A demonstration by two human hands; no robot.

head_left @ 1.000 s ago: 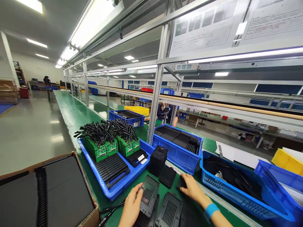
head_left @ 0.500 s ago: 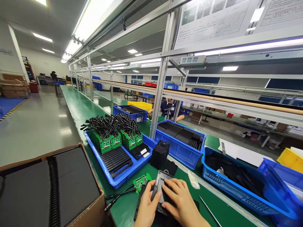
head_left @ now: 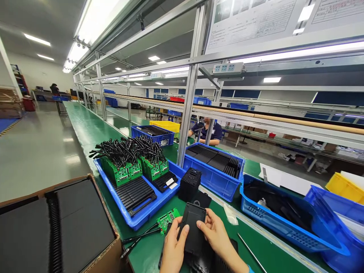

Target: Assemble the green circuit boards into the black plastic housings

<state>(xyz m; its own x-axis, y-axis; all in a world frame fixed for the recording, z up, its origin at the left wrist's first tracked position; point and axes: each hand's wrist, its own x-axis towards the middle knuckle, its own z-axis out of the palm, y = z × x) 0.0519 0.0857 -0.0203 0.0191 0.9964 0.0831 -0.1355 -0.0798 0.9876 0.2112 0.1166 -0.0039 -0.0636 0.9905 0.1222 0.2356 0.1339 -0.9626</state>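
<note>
We held a black plastic housing plate (head_left: 195, 227) between both hands above the green bench (head_left: 148, 254).
Our left hand (head_left: 174, 244) was closed on its left edge and our right hand (head_left: 216, 232) on its right, thumbs on the face, probably to steady it with its broad side toward us. Just beyond, a green circuit board (head_left: 168, 218) lay on the left and a slim metal rod (head_left: 251, 251) on the right, seemingly kept within reach. Farther off stood a stack of black cases (head_left: 190, 185), then a blue tray (head_left: 135, 223) with circuit boards (head_left: 122, 172) on edge, likely to save space, and a blue crate (head_left: 213, 186) of black panels (head_left: 212, 157). Half a second earlier, our right hand had been spread across the plate; now it gripped the edge, leaving more face uncovered.
</note>
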